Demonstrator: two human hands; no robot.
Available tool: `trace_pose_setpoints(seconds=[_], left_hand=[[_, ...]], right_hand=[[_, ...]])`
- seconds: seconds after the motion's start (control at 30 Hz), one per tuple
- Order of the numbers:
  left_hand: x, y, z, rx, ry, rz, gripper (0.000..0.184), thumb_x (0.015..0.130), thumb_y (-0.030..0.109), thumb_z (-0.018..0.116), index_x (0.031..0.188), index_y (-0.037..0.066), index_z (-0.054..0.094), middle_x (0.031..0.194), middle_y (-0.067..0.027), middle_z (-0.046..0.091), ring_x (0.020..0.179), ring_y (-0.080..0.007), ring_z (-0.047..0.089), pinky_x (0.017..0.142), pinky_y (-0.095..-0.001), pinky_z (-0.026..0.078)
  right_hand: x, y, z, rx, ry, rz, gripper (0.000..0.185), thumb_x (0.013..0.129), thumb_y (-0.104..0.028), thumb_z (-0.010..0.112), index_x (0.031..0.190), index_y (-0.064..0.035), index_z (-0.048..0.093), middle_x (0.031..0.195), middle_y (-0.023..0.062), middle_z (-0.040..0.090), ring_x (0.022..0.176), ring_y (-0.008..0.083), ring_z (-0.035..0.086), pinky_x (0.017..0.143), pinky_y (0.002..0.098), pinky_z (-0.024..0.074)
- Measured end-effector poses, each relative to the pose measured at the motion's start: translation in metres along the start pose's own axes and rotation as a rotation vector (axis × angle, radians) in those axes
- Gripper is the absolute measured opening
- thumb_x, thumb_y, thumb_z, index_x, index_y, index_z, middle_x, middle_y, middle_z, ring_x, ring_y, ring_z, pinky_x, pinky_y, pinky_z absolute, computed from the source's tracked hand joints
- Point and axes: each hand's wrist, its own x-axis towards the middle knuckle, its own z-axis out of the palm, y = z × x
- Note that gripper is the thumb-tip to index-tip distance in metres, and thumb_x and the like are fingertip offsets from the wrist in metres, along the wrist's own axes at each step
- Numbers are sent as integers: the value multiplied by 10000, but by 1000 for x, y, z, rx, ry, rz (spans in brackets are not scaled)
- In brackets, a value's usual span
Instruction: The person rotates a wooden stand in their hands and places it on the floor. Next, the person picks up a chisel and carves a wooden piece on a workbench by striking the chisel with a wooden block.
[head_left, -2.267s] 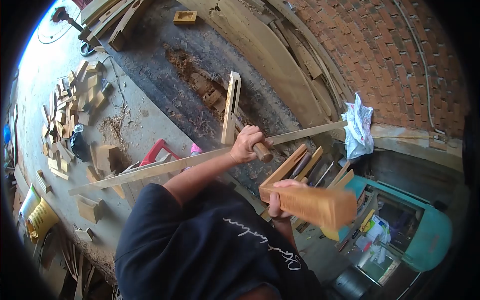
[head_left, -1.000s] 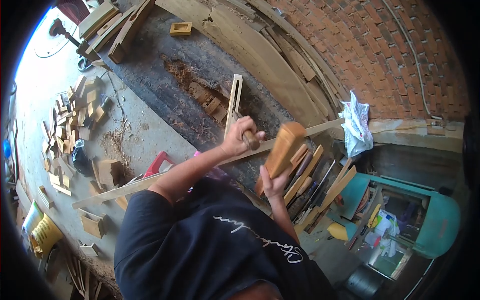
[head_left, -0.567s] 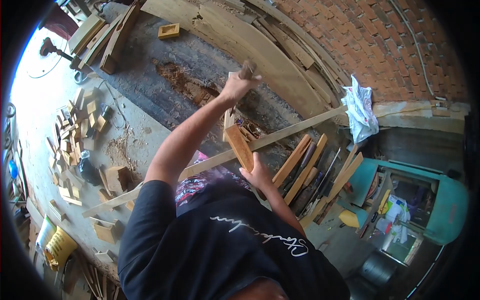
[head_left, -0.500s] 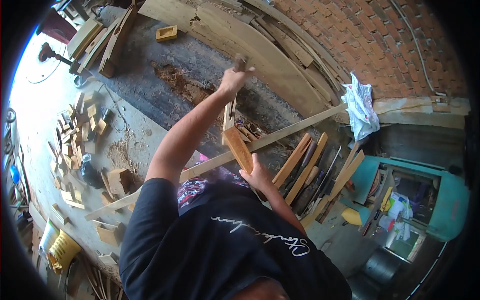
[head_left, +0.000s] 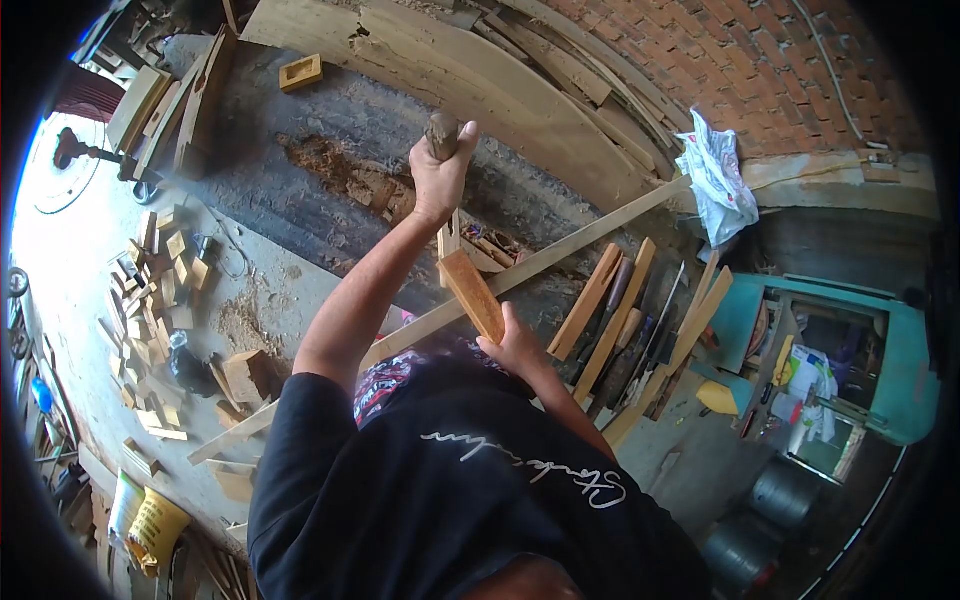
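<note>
Brick wall (head_left: 740, 60) stands at the upper right of the frame. At the centre, a wooden block (head_left: 474, 297) is gripped near its lower end by the right hand (head_left: 518, 350). Above it, the left hand (head_left: 440, 182) is wrapped around a wooden handle (head_left: 441, 138) over the dark bench (head_left: 270, 110). Hand tools (head_left: 629, 326) lie right of centre; scrap pieces (head_left: 158, 312) are heaped at left.

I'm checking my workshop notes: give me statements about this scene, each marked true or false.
1. Both hands are empty. False: the left hand grips a rounded brown handle, the right hand holds an orange-brown rectangular wooden block.
2. A long, pale, flat wooden strip slants across the view. True.
3. Nothing white is visible. False: a crumpled white plastic bag is at the upper right.
4. Small pale wooden blocks lie heaped at the left. True.
</note>
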Motion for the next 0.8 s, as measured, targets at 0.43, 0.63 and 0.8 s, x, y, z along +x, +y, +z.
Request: trace_pose_setpoints(seconds=[0.43,0.63,0.8], left_hand=[[-32,-24,-13,-82,61,-15,287,880,214,667,683,71,516,669,74,465,624,-45,393,570,-231,359],[-39,-26,-13,-75,72,-10,333,886,202,670,660,79,459,648,68,422,607,-50,363,542,-233,341],[-62,-17,-10,52,-4,53,332,860,245,708,670,62,506,588,22,463,559,-72,397,503,-258,370]], right_hand=[[-4,-8,5,32,32,32,640,737,-332,667,1197,-23,346,974,295,610,933,466,595,817,505,480],[-29,-16,-15,76,149,-17,602,753,-302,703,1183,-37,375,942,289,617,926,425,619,791,482,490],[-64,-68,-75,420,717,-239,569,747,-221,737,1147,-2,396,800,132,569,790,294,601,816,393,462]])
